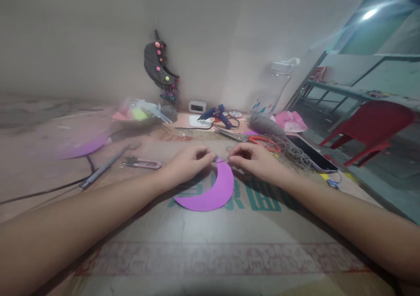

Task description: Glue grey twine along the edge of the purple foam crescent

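Observation:
A purple crescent moon cutout (220, 190) lies over the printed board on the table, its upper tip between my two hands. My left hand (197, 160) is closed on that tip, thumb against the fingers. A little grey material, perhaps yarn, shows at the tip. Just to the right, my right hand (251, 158) is closed in a pinch near the tip; whatever it holds is too small to make out. Behind it lies a ball of grey yarn (267, 125), with loose strands (297, 156) trailing to the right of my right hand.
Scissors with orange handles (259, 140), a blue glue gun (216, 115) and a small white clock (197, 107) lie beyond my hands. A pink utility knife (144, 163) is at left, a phone (311, 153) at right. A decorated dark moon (154, 64) hangs against the wall.

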The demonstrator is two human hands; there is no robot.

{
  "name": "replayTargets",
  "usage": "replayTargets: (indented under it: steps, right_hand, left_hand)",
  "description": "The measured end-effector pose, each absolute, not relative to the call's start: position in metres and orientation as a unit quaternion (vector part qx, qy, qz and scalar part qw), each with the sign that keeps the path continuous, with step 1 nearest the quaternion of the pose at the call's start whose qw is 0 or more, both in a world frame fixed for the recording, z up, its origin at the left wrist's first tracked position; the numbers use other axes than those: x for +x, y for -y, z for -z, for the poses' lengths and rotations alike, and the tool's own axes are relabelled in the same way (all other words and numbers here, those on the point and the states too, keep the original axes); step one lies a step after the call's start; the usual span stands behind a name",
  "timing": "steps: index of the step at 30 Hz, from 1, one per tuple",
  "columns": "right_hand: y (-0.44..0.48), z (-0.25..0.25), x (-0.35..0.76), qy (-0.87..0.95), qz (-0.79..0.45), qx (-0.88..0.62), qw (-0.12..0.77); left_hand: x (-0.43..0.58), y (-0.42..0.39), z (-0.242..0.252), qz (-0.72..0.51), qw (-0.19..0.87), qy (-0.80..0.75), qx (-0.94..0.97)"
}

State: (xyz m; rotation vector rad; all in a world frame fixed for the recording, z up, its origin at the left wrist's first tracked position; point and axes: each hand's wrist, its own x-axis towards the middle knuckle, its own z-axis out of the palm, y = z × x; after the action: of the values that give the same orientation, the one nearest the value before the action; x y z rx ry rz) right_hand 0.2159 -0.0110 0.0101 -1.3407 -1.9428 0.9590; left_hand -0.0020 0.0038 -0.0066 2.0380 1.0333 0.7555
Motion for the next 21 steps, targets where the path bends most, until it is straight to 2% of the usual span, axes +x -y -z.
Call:
replayTargets:
  steps: [8,21]
  right_hand:
    - [0.0122,-0.0075,0.2131,0.745,-0.284,-0.502,0.335]
    - [0.0086,-0.0010,0.2122,0.764,-0.233,-0.510,0.320]
  left_hand:
    - [-0.0013,-0.0036,0.0063,-0.280,0.345,-0.393,0.805]
    - [-0.0017,-0.0016,0.0065,-0.253,0.377,-0.375,0.808]
